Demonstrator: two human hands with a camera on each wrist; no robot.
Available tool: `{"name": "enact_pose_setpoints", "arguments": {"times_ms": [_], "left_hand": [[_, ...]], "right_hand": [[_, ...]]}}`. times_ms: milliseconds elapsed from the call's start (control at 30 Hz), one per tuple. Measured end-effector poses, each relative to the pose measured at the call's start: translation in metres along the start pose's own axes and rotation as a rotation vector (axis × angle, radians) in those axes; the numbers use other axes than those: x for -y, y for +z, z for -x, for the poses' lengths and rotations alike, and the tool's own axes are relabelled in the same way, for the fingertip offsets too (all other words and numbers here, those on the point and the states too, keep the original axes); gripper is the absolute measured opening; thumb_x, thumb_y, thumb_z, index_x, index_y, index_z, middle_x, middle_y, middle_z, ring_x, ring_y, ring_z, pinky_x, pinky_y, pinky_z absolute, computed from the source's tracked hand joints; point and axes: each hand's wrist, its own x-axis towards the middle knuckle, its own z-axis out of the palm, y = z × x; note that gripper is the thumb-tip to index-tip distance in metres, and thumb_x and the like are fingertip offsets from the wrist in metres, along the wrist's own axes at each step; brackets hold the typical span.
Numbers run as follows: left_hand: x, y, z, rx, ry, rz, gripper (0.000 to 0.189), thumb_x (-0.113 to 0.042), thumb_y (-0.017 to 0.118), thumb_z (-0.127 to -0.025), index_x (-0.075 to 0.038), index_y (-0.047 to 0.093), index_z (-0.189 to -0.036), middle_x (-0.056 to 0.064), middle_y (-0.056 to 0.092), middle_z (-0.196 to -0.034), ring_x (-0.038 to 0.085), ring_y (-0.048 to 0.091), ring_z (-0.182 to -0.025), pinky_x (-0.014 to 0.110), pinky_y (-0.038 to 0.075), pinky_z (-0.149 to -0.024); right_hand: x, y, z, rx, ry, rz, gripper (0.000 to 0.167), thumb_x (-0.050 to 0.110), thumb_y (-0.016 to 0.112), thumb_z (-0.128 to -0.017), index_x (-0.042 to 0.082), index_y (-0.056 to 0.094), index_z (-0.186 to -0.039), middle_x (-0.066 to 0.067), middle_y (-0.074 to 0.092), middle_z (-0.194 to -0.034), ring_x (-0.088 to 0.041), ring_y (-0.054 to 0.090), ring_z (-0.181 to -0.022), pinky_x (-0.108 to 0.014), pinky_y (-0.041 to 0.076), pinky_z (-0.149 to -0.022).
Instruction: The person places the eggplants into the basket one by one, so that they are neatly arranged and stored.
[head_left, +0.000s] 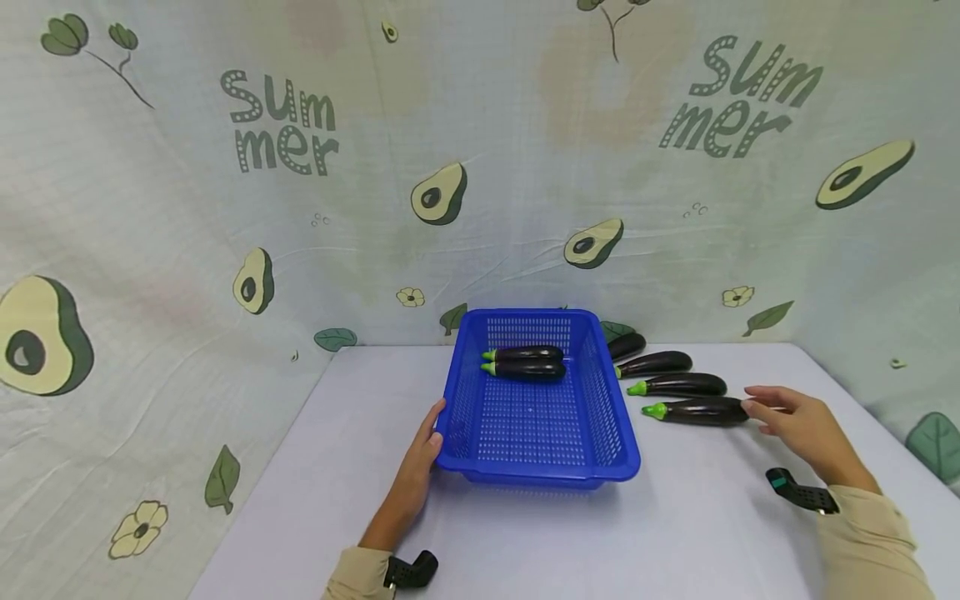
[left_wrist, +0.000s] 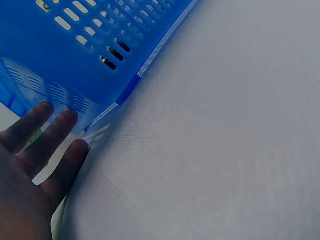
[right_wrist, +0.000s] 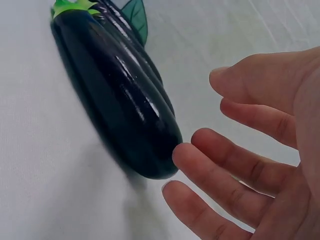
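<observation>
Poising the right hand (head_left: pixel 806 427), relaxed and grasping nothing, with fingertips at the blunt end of the nearest eggplant (head_left: pixel 705 411). Resting the left hand (head_left: pixel 415 471), unclenched, against the blue basket (head_left: pixel 525 477), with two eggplants (head_left: pixel 528 370) inside beyond its fingers.

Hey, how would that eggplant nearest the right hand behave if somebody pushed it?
That eggplant would probably roll if pushed sideways, since its body looks rounded. Its smooth, glossy surface suggests it may be slippery. Its full, unsagging shape hints that it's stiff rather than floppy.
</observation>
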Motion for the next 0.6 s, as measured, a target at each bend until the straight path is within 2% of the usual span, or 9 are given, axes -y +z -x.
{"name": "enact_pose_setpoints", "arguments": {"times_ms": [133, 333, 600], "left_hand": [[-0.001, 0.000, 0.000, 0.003, -0.004, 0.000, 0.054, -0.044, 0.028, -0.108, -0.033, 0.020, -0.161, 0.000, 0.015, -0.166, 0.031, 0.012, -0.152, 0.062, 0.009, -0.117], [-0.002, 0.001, 0.000, 0.001, 0.002, -0.002, 0.054, -0.043, 0.029, -0.108, -0.033, 0.020, -0.161, 0.001, 0.015, -0.167, 0.031, 0.012, -0.152, 0.062, 0.010, -0.117], [0.001, 0.000, 0.001, 0.005, 0.014, 0.006, 0.054, -0.042, 0.029, -0.108, -0.032, 0.021, -0.161, 0.001, 0.016, -0.166, 0.031, 0.012, -0.152, 0.062, 0.009, -0.117]], "right_hand": [[-0.003, 0.002, 0.001, -0.012, 0.002, 0.006, 0.060, 0.039, 0.060, -0.101, -0.008, 0.053, -0.137, -0.034, 0.057, -0.130, -0.019, 0.069, -0.080, -0.021, 0.051, -0.061], [-0.009, 0.005, -0.001, -0.012, 0.003, -0.005, 0.059, 0.036, 0.061, -0.101, -0.011, 0.053, -0.136, -0.034, 0.058, -0.128, -0.009, 0.066, -0.079, -0.022, 0.053, -0.062], [-0.017, 0.012, -0.004, 0.048, 0.056, 0.001, 0.070, 0.045, 0.061, -0.099, -0.010, 0.048, -0.140, -0.037, 0.053, -0.130, -0.020, 0.064, -0.090, -0.024, 0.052, -0.064]]}}
